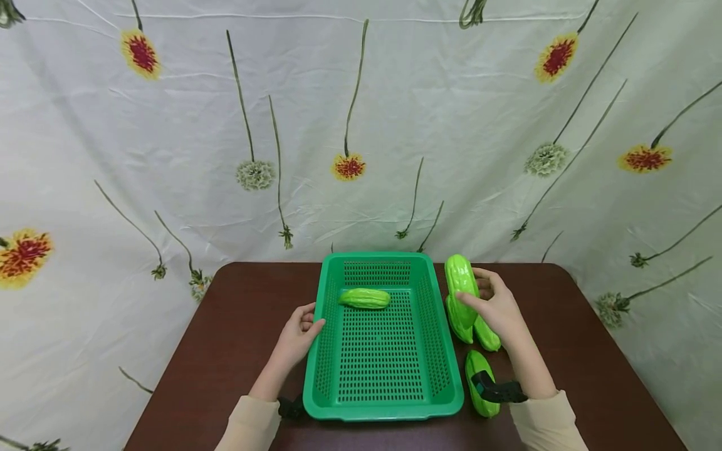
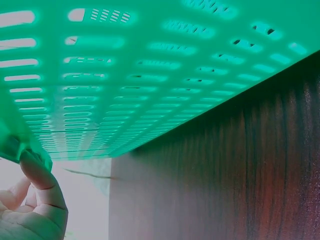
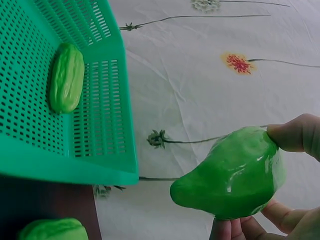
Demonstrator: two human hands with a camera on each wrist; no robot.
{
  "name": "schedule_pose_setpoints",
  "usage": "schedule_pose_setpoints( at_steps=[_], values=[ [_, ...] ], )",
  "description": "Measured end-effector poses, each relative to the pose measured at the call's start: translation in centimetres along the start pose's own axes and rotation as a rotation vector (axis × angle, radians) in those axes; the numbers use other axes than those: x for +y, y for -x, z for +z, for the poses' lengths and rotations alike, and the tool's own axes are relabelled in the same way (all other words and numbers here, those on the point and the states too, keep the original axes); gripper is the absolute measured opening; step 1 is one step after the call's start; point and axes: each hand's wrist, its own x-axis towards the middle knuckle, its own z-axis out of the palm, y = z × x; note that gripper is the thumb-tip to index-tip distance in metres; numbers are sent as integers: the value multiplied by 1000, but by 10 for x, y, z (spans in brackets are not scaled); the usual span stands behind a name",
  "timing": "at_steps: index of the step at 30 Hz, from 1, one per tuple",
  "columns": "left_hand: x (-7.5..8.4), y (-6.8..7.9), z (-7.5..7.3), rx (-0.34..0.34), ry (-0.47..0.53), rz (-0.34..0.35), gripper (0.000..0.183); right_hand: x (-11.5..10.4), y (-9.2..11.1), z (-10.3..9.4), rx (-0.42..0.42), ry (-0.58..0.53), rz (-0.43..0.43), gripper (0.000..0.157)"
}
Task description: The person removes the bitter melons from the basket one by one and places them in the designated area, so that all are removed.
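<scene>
My right hand (image 1: 499, 307) holds a glossy green ridged gourd (image 1: 460, 273) at the basket's right rim, thumb on one side and fingers on the other. In the right wrist view this gourd (image 3: 230, 175) points its narrow end toward the basket. The green plastic basket (image 1: 378, 410) has slotted walls and a perforated floor. Inside, toward its far left, lies another gourd (image 1: 365, 299). My left hand (image 1: 297, 335) grips the basket's left rim; in the left wrist view its fingers (image 2: 39, 175) are curled at the rim's edge.
Right of the basket, on the dark brown table (image 1: 248, 300), lie more gourds: one (image 1: 461, 322) against the basket, one (image 1: 487, 335) beside it, and one (image 1: 482, 385) nearer, partly behind my right wrist strap. A flower-printed white cloth (image 1: 316, 125) hangs behind the table.
</scene>
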Motion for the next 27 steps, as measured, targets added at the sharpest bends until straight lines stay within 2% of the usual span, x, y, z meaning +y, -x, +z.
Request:
schedule_pose_setpoints(
  at_steps=[13, 19, 27],
  values=[
    [0, 0, 0, -5, -3, 5, 52, 29, 15, -23, 38, 93, 42, 71],
    [0, 1, -1, -8, 1, 12, 52, 47, 24, -29, 45, 97, 73, 70],
    [1, 0, -1, -2, 5, 18, 52, 67, 33, -34, 5, 109, 125, 76]
  ],
)
